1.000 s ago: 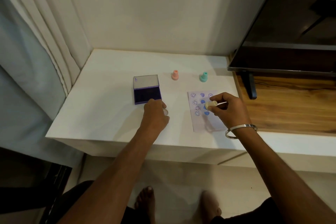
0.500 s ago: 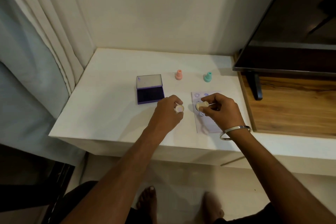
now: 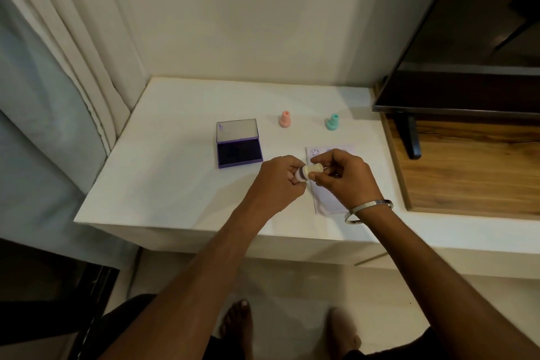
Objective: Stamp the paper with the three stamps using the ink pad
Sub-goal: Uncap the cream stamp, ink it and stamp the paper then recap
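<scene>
My right hand (image 3: 343,177) holds a cream stamp (image 3: 313,169) sideways by its handle, just above the left edge of the paper (image 3: 327,202). My left hand (image 3: 279,181) grips a small clear cap (image 3: 300,176) that meets the stamp's base. The paper carries a smiley print (image 3: 315,152); my right hand hides most of the other prints. The open purple ink pad (image 3: 239,153) lies to the left of my hands. A pink stamp (image 3: 284,119) and a teal stamp (image 3: 332,121) stand upright behind the paper.
All of this sits on a white counter (image 3: 175,172) with a front edge close to me. A curtain (image 3: 58,67) hangs at the left. A television (image 3: 467,38) on a dark stand leg (image 3: 410,137) rests on a wooden surface (image 3: 473,172) at the right.
My left hand lifted the cap from near the ink pad and moved right. My right hand brought the cream stamp left, off the prints. Cap and stamp now meet.
</scene>
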